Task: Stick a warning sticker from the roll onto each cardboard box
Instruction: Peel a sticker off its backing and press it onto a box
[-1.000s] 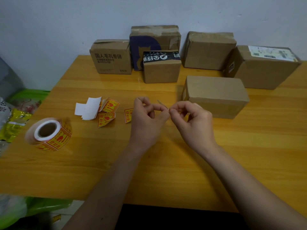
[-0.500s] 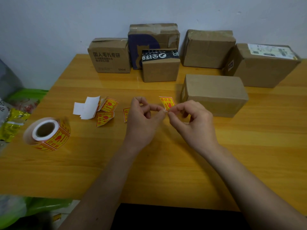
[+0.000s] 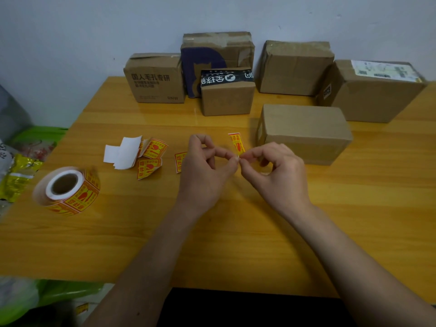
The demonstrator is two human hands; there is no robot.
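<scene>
Both hands [image 3: 238, 158] pinch the sticker's [image 3: 237, 144] lower corner; it looks flimsy and tacky, best held by edges.

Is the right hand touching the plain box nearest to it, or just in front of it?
Cannot tell. In the head view the right hand overlaps the plain box, hiding any gap; it pinches the sticker.

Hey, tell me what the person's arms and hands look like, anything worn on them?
Both forearms are bare right down to the bottom edge of the picture: no sleeves show. The left hand and the right hand wear no gloves, and I see no rings, watch or bracelet on the fingers and wrists that show. The fingernails look short and unpainted.
</scene>
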